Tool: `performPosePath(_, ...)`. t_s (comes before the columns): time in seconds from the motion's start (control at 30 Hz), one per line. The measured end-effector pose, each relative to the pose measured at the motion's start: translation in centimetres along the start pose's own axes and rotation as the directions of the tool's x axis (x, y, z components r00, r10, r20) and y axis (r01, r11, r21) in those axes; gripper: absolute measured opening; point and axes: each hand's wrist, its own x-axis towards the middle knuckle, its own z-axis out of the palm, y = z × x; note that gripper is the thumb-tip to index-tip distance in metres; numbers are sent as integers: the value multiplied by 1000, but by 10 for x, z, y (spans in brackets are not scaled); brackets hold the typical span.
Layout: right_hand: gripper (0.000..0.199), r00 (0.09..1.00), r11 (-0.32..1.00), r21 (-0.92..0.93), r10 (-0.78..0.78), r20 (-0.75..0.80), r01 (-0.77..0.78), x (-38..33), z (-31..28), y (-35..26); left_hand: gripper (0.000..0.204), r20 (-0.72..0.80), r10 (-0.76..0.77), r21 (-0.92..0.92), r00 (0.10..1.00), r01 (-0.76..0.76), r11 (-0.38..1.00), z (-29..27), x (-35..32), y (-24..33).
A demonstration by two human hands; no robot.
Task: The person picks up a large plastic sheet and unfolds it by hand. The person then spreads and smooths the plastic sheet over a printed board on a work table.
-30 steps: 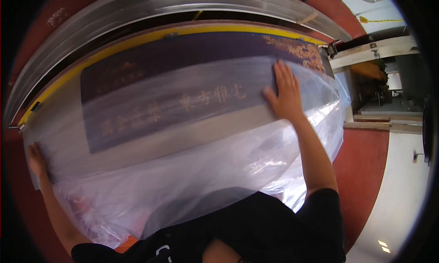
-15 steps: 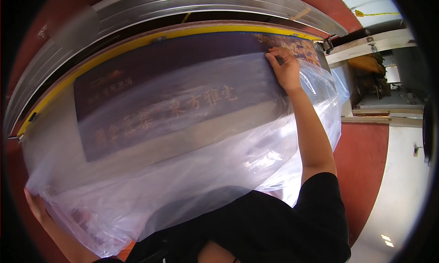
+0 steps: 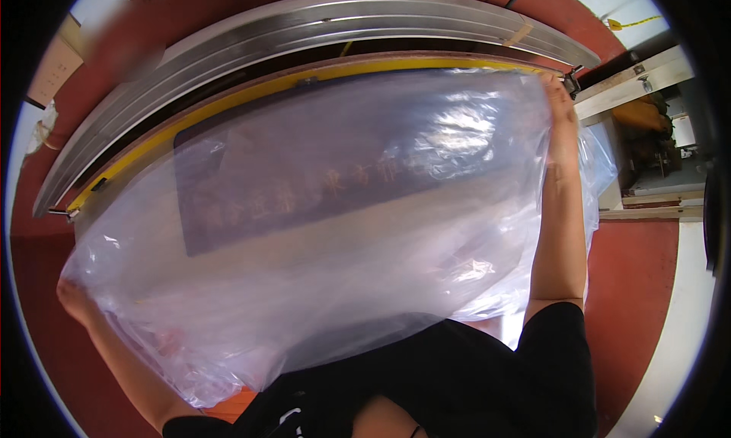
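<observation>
Lettering (image 3: pixel 336 183) on dark panel (image 3: pixel 228 160) blurred under plastic sheet (image 3: pixel 343 278); left grip (image 3: pixel 75 297): fingertips hidden

A black T-shirt (image 3: pixel 472 377) is worn. Short, loose sleeves are sewn on it, and both are black too. The right sleeve (image 3: pixel 560 354) is ended near the elbow, with a neat, curved hem. Only a small bit of the left sleeve (image 3: pixel 194 426) is shown. On the chest, a curved white mark (image 3: pixel 290 417) is seen. By the neck hole, a thin dark cord (image 3: pixel 415 431) is shown. The left hand (image 3: pixel 75 299), right hand (image 3: pixel 560 99) and both forearms are left bare.
</observation>
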Motion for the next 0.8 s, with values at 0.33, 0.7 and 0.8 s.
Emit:
performPosePath(0.33, 30, 954, 616, -786, -204, -219, -48, 103, -13, 83, 42, -77, 111, 687, 991, -28, 726, 193, 67, -33)
performPosePath(0.7, 42, 865, 639, -703, -116, -489, -312, 89, -11, 103, 46, -145, -104, 636, 984, 173, 752, 208, 48, -35)
performPosePath(0.8, 42, 866, 655, -706, -157, -476, -269, 85, -7, 103, 42, -158, -90, 616, 983, 170, 769, 201, 57, -41)
